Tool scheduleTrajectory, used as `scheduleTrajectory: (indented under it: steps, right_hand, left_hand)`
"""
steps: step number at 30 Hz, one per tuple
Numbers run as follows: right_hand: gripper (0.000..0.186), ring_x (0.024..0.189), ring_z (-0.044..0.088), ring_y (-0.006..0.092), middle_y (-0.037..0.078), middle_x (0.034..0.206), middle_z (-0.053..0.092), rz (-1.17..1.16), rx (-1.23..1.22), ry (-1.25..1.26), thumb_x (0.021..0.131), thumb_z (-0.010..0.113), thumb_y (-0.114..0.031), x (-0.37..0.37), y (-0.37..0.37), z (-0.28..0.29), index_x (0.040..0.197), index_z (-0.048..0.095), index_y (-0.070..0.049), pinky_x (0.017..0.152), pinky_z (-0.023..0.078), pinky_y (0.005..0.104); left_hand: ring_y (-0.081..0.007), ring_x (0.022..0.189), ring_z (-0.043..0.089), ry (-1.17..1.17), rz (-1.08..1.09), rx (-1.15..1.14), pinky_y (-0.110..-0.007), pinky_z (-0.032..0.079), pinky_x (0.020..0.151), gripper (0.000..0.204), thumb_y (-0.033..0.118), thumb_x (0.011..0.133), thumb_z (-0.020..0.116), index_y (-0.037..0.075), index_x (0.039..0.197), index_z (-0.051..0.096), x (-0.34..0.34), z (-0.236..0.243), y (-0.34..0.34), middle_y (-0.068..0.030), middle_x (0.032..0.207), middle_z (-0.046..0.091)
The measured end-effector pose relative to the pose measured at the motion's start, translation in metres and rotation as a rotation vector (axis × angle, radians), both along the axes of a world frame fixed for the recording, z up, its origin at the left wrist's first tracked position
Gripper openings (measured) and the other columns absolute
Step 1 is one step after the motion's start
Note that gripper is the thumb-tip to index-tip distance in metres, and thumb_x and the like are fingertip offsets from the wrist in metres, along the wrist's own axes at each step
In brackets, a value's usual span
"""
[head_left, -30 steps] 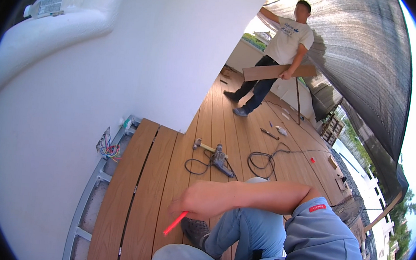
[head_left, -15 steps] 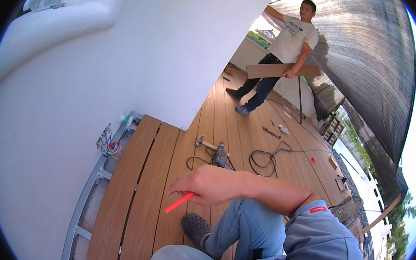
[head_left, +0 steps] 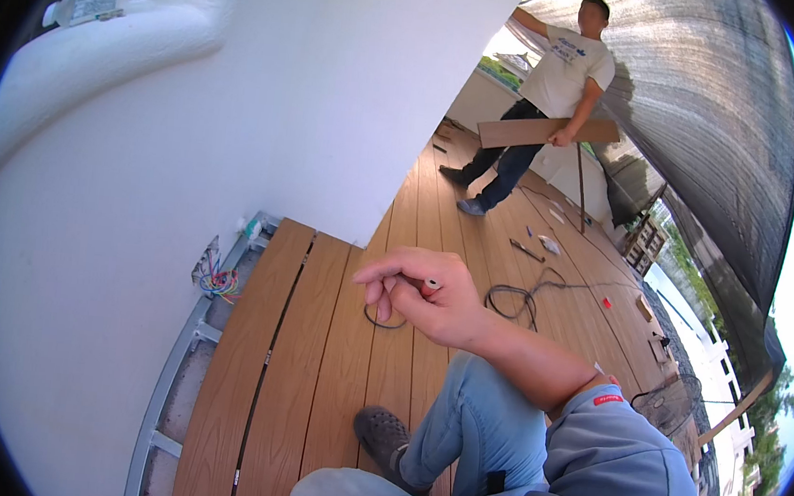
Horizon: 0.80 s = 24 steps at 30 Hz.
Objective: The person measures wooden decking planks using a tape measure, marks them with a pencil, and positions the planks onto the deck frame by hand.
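My right hand (head_left: 430, 298) is raised over the wooden deck boards (head_left: 339, 366), its fingers curled round a red pencil (head_left: 430, 288). Only a short end of the pencil shows; the rest is hidden in the hand. A loop of black cord (head_left: 381, 323) lies on the boards just below my fingers. My left hand is out of view. My bent knee in blue jeans (head_left: 486, 416) is under my right forearm, with a dark clog (head_left: 383, 434) on the deck.
A white wall (head_left: 171, 134) rises at the left. Along it runs a metal frame (head_left: 156, 416) beside coloured wires (head_left: 217, 279). Another person (head_left: 563, 74) stands at the back holding a short board (head_left: 520, 133). A coiled black cable (head_left: 513, 304) lies behind my forearm.
My right hand has risen and turned, so the pencil's long red part no longer shows. It now covers the hammer and power tool seen before. The view has shifted slightly.
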State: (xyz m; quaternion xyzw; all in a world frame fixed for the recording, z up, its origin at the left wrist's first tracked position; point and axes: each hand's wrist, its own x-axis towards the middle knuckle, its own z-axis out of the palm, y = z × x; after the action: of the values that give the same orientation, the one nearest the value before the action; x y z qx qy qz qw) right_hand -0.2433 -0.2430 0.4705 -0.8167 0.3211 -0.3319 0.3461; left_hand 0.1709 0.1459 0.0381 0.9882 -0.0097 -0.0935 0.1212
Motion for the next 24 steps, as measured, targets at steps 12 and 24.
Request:
scheduleTrajectory:
  steps: [12,24]
  right_hand:
    - [0.032,0.064,0.063,0.0123,0.013,0.084,0.065,0.073,-0.325,-0.112,0.089,0.039,0.014,-0.005,0.008,0.004,0.105,0.067,0.007,0.059,0.052,0.0258]
    - [0.015,0.106,0.052,0.0083,0.001,0.099,0.056,0.207,-0.965,-0.241,0.093,0.055,-0.023,0.003,0.094,0.112,0.095,0.06,-0.009,0.041,0.038,0.0176]
  left_hand:
    - [-0.0393,0.1,0.068,0.002,0.032,-0.003,-0.055,0.053,0.086,0.066,0.054,0.102,0.031,0.003,0.12,0.07,0.017,-0.029,0.016,-0.0224,0.116,0.07]
    - [-0.0409,0.099,0.069,-0.039,-0.016,-0.028,-0.051,0.057,0.085,0.067,0.053,0.1,0.035,-0.002,0.118,0.068,0.033,-0.082,0.036,-0.0263,0.113,0.069]
